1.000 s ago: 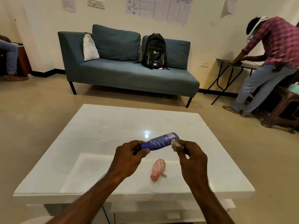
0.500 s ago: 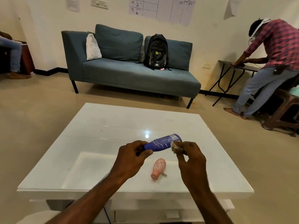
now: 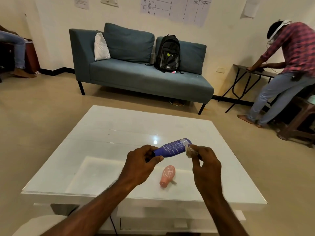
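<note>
My left hand (image 3: 139, 165) grips the near end of a blue bottle (image 3: 172, 147), which lies almost level above the white table (image 3: 105, 133). My right hand (image 3: 205, 165) pinches a small crumpled clear wrapper (image 3: 190, 151) right at the bottle's far end. Below the hands, a small pink bottle (image 3: 167, 175) with white lines lies on its side on the table. The bottle's near end is hidden inside my left hand.
A blue sofa (image 3: 136, 77) with a black backpack (image 3: 167, 54) and a white pillow (image 3: 101, 47) stands behind the table. A person in a checked shirt (image 3: 289, 65) leans over a folding table (image 3: 247, 77) at the right. A seated person's legs (image 3: 15, 51) show at far left.
Both hands keep their hold on the bottle and the wrapper. The view has shifted slightly; the pink bottle has not moved.
</note>
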